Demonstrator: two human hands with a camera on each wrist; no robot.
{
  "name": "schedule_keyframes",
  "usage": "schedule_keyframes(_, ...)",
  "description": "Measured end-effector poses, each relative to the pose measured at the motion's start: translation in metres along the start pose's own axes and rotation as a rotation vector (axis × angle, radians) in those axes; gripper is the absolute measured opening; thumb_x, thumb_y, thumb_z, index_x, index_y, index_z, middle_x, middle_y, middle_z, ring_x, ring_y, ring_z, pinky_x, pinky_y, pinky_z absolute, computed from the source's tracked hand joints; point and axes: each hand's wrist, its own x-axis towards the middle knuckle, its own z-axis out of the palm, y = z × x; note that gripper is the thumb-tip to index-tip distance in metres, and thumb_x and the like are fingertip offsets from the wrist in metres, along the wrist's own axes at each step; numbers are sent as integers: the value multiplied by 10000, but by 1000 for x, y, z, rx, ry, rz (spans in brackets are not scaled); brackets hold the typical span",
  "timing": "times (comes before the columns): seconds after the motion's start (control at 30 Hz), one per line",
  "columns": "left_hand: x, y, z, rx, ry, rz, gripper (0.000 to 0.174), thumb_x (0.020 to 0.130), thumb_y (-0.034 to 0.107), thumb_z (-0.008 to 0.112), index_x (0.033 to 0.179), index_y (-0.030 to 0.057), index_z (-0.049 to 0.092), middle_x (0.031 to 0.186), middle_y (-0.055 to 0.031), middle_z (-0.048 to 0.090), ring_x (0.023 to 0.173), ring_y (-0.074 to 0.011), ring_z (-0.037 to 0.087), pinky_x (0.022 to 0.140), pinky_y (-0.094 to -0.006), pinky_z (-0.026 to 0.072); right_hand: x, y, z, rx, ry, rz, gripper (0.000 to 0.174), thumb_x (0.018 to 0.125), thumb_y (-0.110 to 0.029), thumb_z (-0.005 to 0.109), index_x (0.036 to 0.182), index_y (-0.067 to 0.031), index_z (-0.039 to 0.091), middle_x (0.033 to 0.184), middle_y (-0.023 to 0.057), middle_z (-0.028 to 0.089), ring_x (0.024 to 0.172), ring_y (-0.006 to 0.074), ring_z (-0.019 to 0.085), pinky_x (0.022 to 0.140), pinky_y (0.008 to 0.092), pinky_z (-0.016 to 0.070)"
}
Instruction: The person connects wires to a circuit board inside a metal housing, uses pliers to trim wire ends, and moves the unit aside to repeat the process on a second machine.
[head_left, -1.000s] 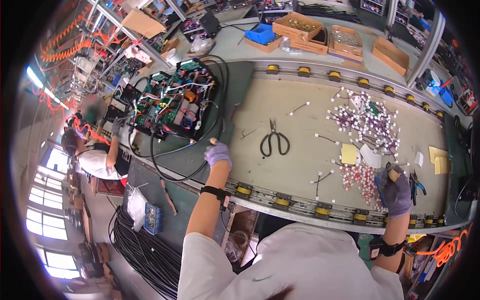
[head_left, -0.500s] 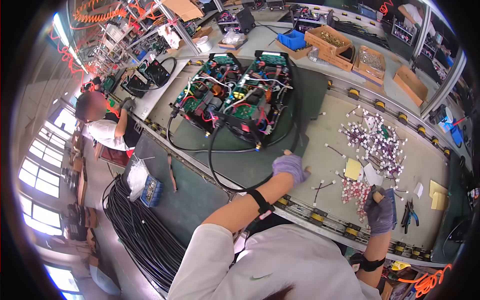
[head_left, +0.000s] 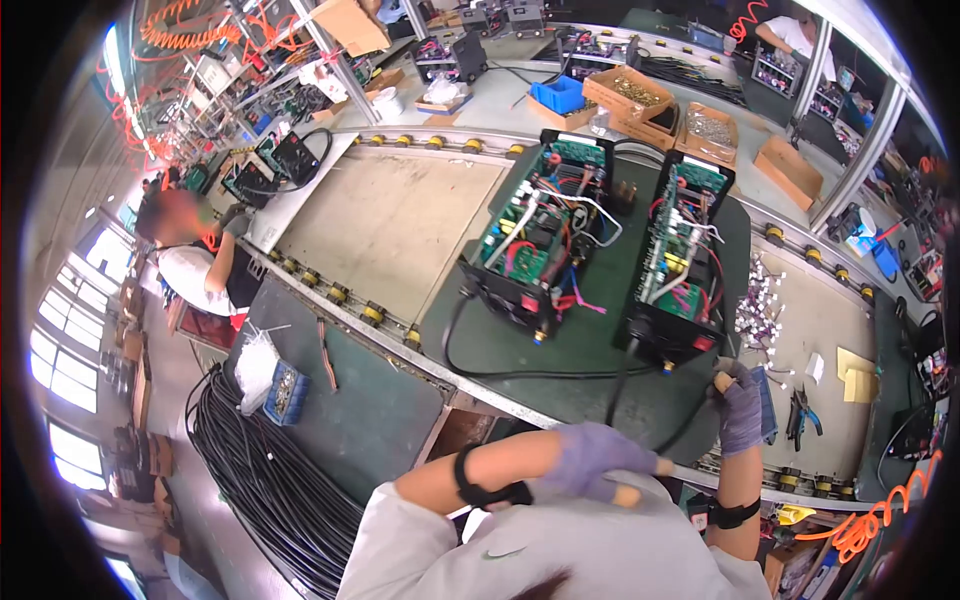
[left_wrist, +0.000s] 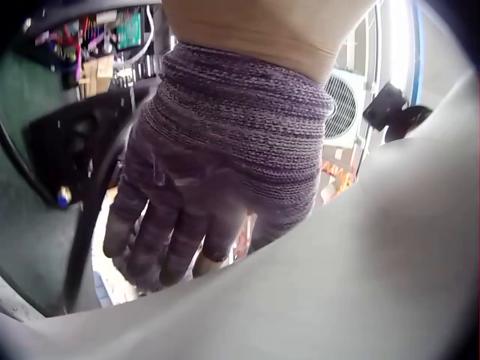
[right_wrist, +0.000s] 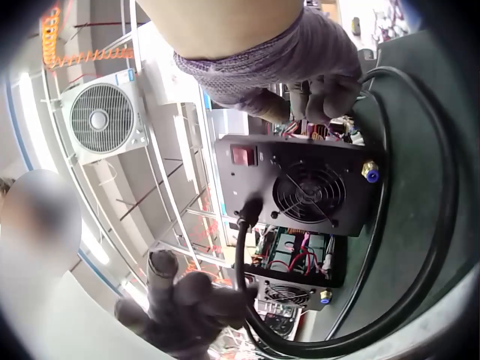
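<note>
Our right hand curls its fingers over the top edge of the right power unit, right of centre on the green mat. Our left hand hangs at lower centre, fingers loosely bent and gripping nothing, beside the black cable.

Bright daylight, fisheye warp, blurred edges.

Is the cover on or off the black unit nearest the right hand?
Off. The unit has no lid: the head view shows its bare circuit boards from above.
</note>
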Motion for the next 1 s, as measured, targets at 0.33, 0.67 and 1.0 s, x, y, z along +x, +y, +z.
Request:
schedule_keyframes(0.33, -40, -55, -22, 279, 1584, -154, 750, 761, 218, 771, 1370, -35, 413, 1313, -159, 514, 1238, -269, 493, 1035, -368, 387, 31, 37, -70, 41, 120, -455, 484, 846, -55, 599, 1319, -7, 511, 1116, 49, 589, 962, 125, 547, 836, 245, 456)
schedule_keyframes(0.67, -48, -72, -78, -245, 1005, -214, 701, 722, -10, 643, 1375, 0, 385, 1097, -127, 591, 998, -161, 563, 893, -277, 459, 17, -5, -47, -217, 116, -388, 523, 740, -9, 778, 1190, -64, 517, 1062, 45, 594, 931, 119, 571, 829, 281, 506)
schedule_keyframes(1.0, -77, -116, -161, 309, 1187, -351, 568, 646, -56, 767, 1167, 2, 548, 926, -28, 629, 829, -85, 588, 747, -242, 522, 31, 7, -47, -199, 184, -420, 485, 693, -29, 831, 1057, -81, 515, 1015, 34, 612, 892, 117, 588, 797, 276, 516)
